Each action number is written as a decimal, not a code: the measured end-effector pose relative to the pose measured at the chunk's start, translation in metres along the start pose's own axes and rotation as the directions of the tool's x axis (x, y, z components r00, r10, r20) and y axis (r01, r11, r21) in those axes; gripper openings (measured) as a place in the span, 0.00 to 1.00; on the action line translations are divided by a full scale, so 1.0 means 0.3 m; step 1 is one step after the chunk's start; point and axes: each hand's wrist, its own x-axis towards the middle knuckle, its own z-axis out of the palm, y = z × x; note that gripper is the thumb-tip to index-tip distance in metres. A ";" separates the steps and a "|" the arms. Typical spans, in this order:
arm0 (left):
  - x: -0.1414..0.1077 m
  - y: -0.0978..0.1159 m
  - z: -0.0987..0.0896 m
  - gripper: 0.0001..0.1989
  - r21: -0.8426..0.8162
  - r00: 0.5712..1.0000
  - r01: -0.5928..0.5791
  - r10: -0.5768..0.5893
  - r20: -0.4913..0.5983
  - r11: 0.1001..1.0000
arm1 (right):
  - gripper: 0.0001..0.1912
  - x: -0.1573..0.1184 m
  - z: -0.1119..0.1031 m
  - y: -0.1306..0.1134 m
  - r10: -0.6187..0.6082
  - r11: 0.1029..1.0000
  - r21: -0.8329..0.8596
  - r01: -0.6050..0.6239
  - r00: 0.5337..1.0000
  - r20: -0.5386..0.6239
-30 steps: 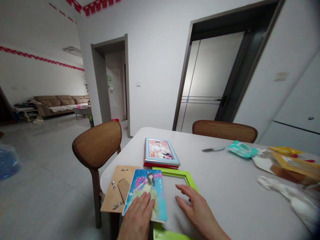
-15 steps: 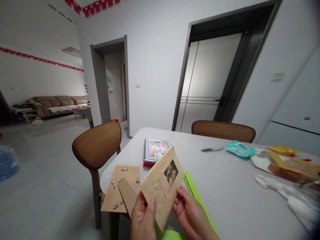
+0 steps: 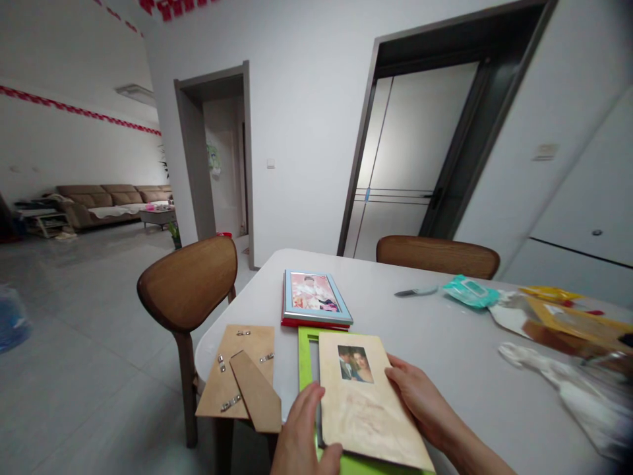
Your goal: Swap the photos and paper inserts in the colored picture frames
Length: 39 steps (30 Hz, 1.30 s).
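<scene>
A cream photo card, with a small picture of two people on it, lies almost level over the lime-green picture frame. My left hand grips the card's left edge, its thumb near the lower corner. Along the right edge my right hand is closed, thumb on top and the other fingers partly hidden. Most of the green frame is covered by the card. To the left, a brown backing board with metal clips and a fold-out stand rests at the table's edge.
A light-blue picture frame lies on top of something red beyond the card. Farther right are a knife, a teal wipes pack, yellow packaging and crumpled white cloth. Wooden chairs stand around the white table.
The photo card, earlier held raised and tilted, has come down flat over the green frame. My right hand has shifted to its right edge, my left hand lower along its left side.
</scene>
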 end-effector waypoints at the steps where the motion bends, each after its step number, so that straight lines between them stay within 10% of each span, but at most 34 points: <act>1: -0.003 -0.009 0.002 0.31 0.038 0.998 -0.052 0.050 0.041 0.998 | 0.29 0.005 0.009 0.002 -0.007 1.000 -0.002 0.007 1.000 0.009; 10: 0.006 -0.097 0.002 0.30 0.291 0.907 -0.405 0.340 0.250 0.867 | 0.24 0.066 0.014 0.019 -0.199 0.873 -0.460 0.165 0.980 -0.027; 21: 0.005 -0.089 0.006 0.29 0.366 0.901 -0.423 0.344 0.264 0.829 | 0.22 0.083 -0.012 0.032 -0.251 0.746 -0.641 0.180 0.968 -0.020; 33: 0.004 -0.052 -0.015 0.17 0.399 0.879 -0.464 0.356 0.317 0.791 | 0.18 0.085 0.003 0.036 -0.392 0.235 -0.972 0.000 0.915 -0.095; 39: 0.015 -0.061 -0.003 0.17 0.559 0.836 -0.549 0.419 0.355 0.621 | 0.19 0.057 0.048 0.052 -0.416 0.070 -0.992 -0.105 0.901 -0.125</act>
